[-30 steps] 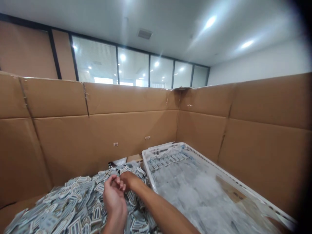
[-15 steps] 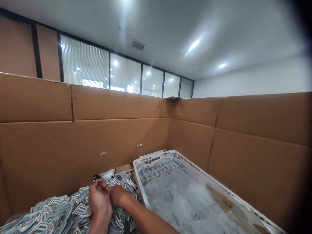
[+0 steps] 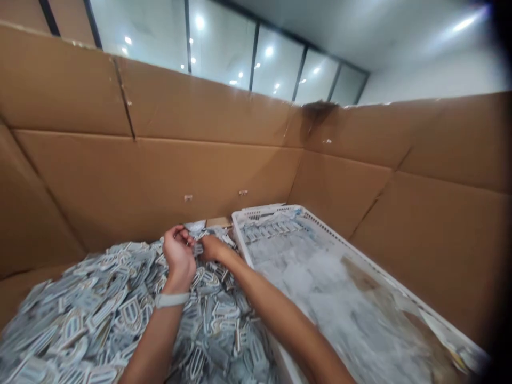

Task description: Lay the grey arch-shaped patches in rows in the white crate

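Note:
A large heap of flat grey-and-white patch-like pieces (image 3: 128,314), many with a striped shield or U shape, lies under both hands. My left hand (image 3: 179,255) is raised over the heap's far side, palm turned inward, its fingers curled together; what they hold is hidden. A pale band (image 3: 172,300) circles that wrist. Close beside it on the right, my right hand (image 3: 213,248) points down with closed fingers at a small grey striped piece (image 3: 198,249). That piece sits between the two hands. Blur hides the fingertips.
Right of the heap stands a white plastic crate (image 3: 244,242) with translucent plastic sheeting (image 3: 304,282) inside. A row of striped pieces (image 3: 276,230) lies at its far end. Tall cardboard walls (image 3: 216,165) surround everything, with glass partitions (image 3: 224,48) beyond.
My view has tilted down, showing more of the heap and the left wrist band. My hands have moved slightly apart, and a grey striped piece now shows between them.

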`<action>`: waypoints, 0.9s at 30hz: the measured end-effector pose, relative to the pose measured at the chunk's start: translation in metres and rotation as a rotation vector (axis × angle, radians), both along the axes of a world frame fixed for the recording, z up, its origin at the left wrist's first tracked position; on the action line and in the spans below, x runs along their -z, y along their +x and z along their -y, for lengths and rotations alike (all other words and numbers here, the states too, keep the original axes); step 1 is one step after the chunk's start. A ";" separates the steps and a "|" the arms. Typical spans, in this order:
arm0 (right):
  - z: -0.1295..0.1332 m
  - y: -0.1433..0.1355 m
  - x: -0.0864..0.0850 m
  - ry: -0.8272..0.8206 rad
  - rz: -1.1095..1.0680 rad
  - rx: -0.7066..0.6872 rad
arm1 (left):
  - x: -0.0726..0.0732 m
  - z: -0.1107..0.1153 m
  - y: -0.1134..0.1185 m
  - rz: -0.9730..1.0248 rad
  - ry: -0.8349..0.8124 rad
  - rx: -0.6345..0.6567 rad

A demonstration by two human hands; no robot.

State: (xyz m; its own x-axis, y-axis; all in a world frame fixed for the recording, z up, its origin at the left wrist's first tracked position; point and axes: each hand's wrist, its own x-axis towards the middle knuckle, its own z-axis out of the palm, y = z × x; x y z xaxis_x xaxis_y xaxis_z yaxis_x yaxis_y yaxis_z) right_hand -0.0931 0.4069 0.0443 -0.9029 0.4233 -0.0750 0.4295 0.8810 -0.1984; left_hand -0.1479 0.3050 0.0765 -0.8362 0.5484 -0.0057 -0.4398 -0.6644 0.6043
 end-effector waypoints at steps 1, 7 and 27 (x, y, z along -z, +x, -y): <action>0.000 0.001 0.000 -0.013 -0.002 -0.003 | -0.004 0.002 0.002 0.013 0.001 -0.005; -0.002 0.000 0.002 -0.064 0.003 -0.005 | -0.019 0.014 0.015 0.056 0.049 -0.019; 0.002 0.007 -0.012 -0.064 -0.269 -0.006 | 0.016 0.012 -0.001 -0.063 -0.210 -0.276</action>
State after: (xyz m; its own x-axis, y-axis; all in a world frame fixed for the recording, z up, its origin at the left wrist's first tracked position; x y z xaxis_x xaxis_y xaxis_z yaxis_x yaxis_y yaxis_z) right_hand -0.0862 0.4046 0.0560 -0.8965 0.4199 0.1414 0.3485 0.8653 -0.3602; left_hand -0.1489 0.2926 0.0603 -0.9550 0.2941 -0.0378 -0.2184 -0.6112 0.7608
